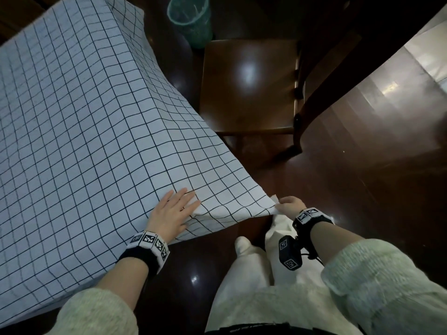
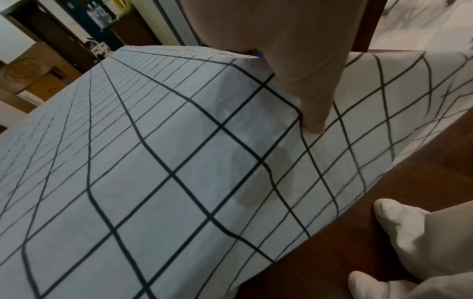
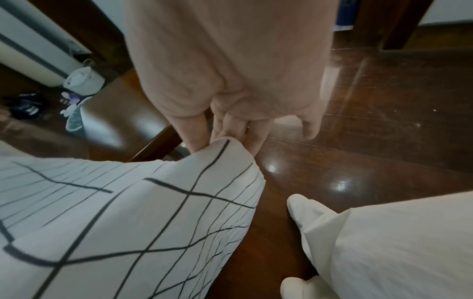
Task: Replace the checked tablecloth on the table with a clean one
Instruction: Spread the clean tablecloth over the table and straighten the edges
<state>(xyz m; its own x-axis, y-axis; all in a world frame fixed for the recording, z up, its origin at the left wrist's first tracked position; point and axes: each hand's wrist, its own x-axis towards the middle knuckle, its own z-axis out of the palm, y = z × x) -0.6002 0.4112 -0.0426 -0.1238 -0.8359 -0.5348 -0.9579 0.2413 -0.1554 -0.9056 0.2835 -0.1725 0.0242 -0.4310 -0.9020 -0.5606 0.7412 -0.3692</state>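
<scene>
Here, the right hand (image 1: 289,206) pinches a corner of the checked tablecloth (image 1: 79,131) while the left hand (image 1: 173,213), fingers (image 2: 316,121) spread, presses it flat on the desk beside. Pulled against that press, the cloth could bunch or slip free.

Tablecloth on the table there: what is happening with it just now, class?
A person stands at the table's corner. Their left hand lies flat on the checked tablecloth, fingers straight. Their right hand pinches the cloth's corner, held out off the table. The cloth still covers the table. A chair stands nearby.
</scene>
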